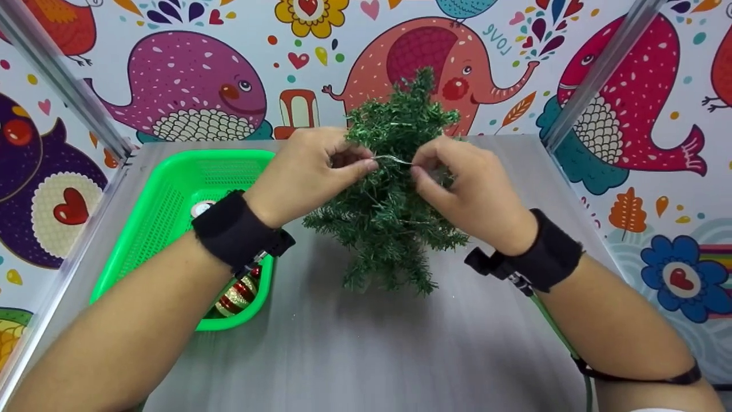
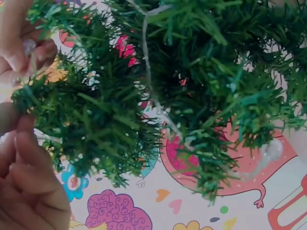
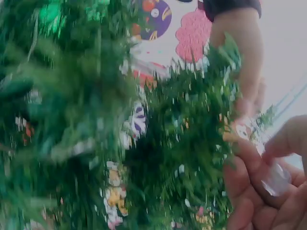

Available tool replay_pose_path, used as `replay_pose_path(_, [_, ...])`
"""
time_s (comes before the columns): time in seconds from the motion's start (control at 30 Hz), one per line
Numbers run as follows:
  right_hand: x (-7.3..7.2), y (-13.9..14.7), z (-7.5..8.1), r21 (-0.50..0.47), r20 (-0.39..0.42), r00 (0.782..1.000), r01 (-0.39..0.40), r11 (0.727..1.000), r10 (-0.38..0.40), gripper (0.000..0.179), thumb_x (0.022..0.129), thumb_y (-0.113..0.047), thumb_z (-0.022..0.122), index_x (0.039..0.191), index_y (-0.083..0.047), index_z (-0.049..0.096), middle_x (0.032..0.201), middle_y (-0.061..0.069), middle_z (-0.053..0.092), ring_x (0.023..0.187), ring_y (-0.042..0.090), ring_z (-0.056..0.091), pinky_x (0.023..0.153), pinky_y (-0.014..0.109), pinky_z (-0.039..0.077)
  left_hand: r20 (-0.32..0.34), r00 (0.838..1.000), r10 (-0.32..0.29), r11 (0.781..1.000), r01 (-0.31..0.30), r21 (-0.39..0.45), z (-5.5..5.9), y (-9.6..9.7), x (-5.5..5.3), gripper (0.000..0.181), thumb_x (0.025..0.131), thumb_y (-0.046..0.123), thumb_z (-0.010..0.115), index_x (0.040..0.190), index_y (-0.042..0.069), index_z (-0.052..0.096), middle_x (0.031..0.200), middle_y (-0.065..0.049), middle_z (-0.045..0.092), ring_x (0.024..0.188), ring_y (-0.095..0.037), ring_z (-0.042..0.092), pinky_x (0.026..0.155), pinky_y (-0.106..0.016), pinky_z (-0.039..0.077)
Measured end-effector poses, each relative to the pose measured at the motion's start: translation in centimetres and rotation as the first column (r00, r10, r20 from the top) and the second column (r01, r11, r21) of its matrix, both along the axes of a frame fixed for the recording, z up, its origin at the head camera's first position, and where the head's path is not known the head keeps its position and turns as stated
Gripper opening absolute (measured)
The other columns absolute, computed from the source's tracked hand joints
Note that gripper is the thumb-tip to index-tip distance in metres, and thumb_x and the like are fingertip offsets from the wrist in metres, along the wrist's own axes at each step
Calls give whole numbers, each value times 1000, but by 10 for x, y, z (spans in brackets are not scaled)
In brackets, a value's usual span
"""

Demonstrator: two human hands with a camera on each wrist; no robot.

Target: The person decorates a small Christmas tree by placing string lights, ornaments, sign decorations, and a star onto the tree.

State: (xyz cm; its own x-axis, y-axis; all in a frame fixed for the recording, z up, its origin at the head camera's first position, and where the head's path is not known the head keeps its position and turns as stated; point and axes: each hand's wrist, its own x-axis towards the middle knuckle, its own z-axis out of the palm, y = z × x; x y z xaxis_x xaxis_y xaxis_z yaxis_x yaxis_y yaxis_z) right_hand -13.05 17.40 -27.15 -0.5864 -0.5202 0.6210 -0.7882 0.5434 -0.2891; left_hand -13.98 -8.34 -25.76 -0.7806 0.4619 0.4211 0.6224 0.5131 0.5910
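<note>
A small artificial Christmas tree (image 1: 389, 229) stands on the table, with a thin clear string of lights (image 1: 392, 158) stretched between both hands before its upper branches. My left hand (image 1: 311, 171) pinches the wire between thumb and fingers on the tree's left side. On the right side, my right hand (image 1: 472, 186) pinches the same wire; a clear bulb (image 3: 276, 179) lies in its curled fingers in the right wrist view. More wire runs through the branches in the left wrist view, with another clear bulb (image 2: 273, 149) on it. Foliage hides much of the string.
Left of the tree sits a green plastic basket (image 1: 217, 324), partly covered by the left forearm. A red-and-gold striped bauble (image 1: 237, 294) and a small white round item (image 1: 202, 208) lie in it. Printed cartoon panels (image 1: 194, 80) enclose the table at the back and sides.
</note>
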Motion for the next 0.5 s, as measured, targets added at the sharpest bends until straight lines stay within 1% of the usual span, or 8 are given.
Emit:
replay_pose_path(0.1, [-3,2,-4,107,-77,997,31,994,-23,8,100,-15,71,103,-7,72,94,9,71,85,23,61,81,37,45,12,1000,13,999,-12,-31,-1,1,-1,23,99,26,73,113,9,80,95,-6,70,84,-15,64,74,-30,52])
replay_pose_path(0.2, [-4,3,-11,165,-130,991,45,985,-24,10,99,-18,73,104,-9,74,95,8,73,86,24,61,78,38,43,33,999,19,999,-17,-45,-3,1,-1,24,100,27,71,116,11,79,93,-6,68,82,-16,59,72,-30,47])
replay_pose_path(0.33, [-5,4,-15,186,-156,988,50,981,-21,13,99,-20,72,105,-10,76,95,8,71,86,25,60,78,38,42,40,999,18,999,-16,-51,-6,1,-1,23,100,28,70,115,13,80,89,-5,64,80,-17,54,71,-31,42])
replay_pose_path(0.5, [-6,5,-16,198,-165,986,53,979,-20,15,99,-22,72,106,-10,78,96,8,72,88,25,61,77,38,43,25,1000,17,999,-16,-32,-7,1,-1,22,100,27,70,113,12,80,86,-5,62,79,-17,54,70,-30,41])
